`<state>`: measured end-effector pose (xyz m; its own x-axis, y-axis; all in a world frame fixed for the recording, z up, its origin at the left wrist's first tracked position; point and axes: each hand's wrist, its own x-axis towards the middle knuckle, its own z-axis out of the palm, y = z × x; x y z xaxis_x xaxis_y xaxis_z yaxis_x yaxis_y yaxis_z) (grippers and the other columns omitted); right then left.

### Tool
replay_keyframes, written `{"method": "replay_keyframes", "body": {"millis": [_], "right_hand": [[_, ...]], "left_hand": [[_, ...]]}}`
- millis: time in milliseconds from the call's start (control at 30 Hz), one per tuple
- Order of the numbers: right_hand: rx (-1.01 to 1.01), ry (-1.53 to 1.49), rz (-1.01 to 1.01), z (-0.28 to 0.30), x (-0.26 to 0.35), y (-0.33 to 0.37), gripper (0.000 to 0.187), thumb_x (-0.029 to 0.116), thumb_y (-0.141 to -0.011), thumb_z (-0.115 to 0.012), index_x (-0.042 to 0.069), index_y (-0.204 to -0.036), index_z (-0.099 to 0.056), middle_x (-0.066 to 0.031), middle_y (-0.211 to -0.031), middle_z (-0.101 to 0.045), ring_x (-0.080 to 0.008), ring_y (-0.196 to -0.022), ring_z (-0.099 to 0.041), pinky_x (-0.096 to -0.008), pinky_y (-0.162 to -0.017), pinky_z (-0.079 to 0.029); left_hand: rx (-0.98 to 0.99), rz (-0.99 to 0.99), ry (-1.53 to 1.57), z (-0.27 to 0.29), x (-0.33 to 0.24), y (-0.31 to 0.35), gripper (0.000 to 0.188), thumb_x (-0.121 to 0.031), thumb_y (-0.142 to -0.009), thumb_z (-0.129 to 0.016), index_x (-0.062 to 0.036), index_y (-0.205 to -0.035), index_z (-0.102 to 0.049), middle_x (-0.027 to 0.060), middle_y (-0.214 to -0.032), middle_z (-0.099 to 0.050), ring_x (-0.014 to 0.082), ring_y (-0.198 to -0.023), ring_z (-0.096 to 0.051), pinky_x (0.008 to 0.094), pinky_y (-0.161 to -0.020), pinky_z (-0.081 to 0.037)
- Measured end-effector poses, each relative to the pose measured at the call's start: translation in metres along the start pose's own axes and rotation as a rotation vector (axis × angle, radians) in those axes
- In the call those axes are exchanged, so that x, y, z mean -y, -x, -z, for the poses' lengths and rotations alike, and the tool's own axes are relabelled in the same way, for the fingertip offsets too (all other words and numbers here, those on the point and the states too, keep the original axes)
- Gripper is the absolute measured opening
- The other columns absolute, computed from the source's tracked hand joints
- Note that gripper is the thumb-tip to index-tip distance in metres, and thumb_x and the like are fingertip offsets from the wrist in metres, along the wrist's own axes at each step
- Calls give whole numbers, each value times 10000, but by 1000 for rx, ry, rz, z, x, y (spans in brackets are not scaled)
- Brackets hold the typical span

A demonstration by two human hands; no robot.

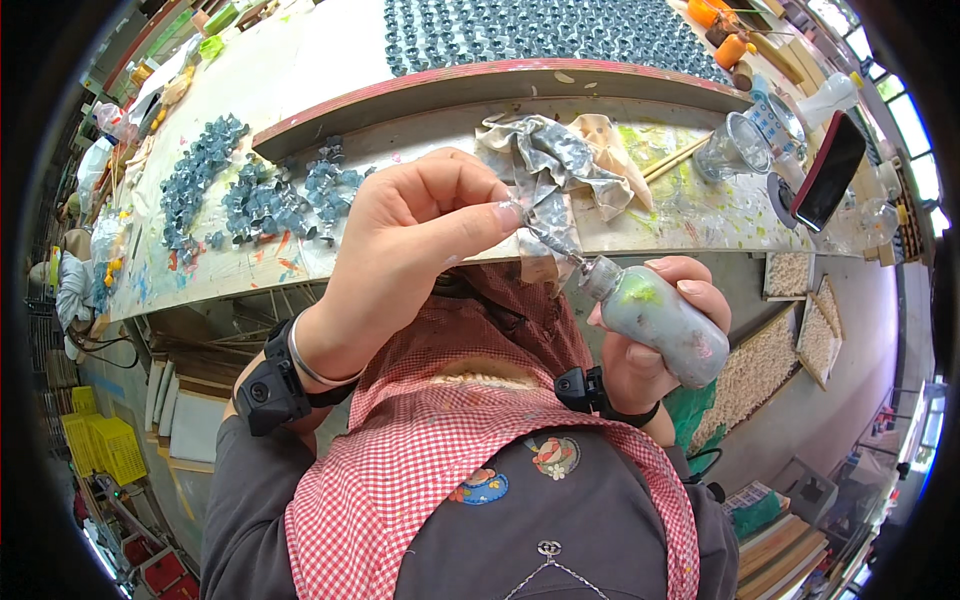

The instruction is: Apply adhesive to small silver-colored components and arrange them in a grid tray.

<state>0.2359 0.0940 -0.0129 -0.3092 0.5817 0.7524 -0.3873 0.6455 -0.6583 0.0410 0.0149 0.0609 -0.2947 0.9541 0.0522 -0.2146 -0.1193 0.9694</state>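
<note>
In front of my chest, my left hand point(415, 225) is closed, thumb and forefinger pinched together. Whatever sits between those fingertips is too small to make out. My right hand point(640, 370) is wrapped round a grey, paint-stained squeeze bottle point(670, 325), tilted with its narrow dark nozzle point(553, 238) pointing up and left at the left fingertips. Just beyond the nozzle, a crumpled, grey-stained rag point(560, 160) lies on the paint-spattered table point(330, 255). Left of my left hand are loose heaps of small blue-grey pieces point(265, 200).
A long wooden bar point(480, 88) crosses the table, with rows of blue-grey pieces point(550, 35) beyond it. To the right stand a clear plastic cup point(735, 150) and a phone point(830, 170) on a stand. Wooden sticks point(677, 158) lie beside the cup. Filled trays point(745, 385) rest lower right.
</note>
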Motion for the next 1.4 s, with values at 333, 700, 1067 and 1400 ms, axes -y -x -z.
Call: {"method": "replay_keyframes", "body": {"millis": [333, 700, 1067, 1400], "right_hand": [[0, 34, 22, 2, 2, -1, 605, 358, -739, -689, 37, -1145, -375, -190, -1029, -434, -235, -796, -533, -307, -481, -535], [-5, 168, 86, -3, 12, -9, 587, 423, -710, -698, 63, -1075, -413, -174, -965, -500, -238, -855, -515, -304, -733, -439], [-5, 274, 109, -5, 18, -11, 580, 437, -726, -685, 63, -1068, -403, -174, -956, -505, -235, -850, -521, -306, -718, -444], [-49, 194, 133, -5, 15, -7, 559, 389, -743, -678, 61, -1096, -394, -189, -971, -490, -239, -856, -508, -310, -710, -446]], "left_hand": [[-15, -43, -106, -2, -3, 2, 58, -9, -697, -622, 20, -744, -605, 43, -841, -520, 104, -772, -475, 211, -697, -355], [17, -189, -271, -2, -3, 4, 74, 18, -727, -616, 42, -797, -608, 54, -874, -503, 107, -788, -478, 208, -695, -371], [38, -586, -596, 0, -1, 8, 152, 103, -720, -596, 51, -861, -620, 86, -911, -515, 129, -808, -494, 216, -703, -399], [-55, -421, -240, -8, 12, 14, 208, 77, -754, -608, 58, -958, -574, 91, -902, -579, 112, -765, -541, 230, -684, -453]]}}
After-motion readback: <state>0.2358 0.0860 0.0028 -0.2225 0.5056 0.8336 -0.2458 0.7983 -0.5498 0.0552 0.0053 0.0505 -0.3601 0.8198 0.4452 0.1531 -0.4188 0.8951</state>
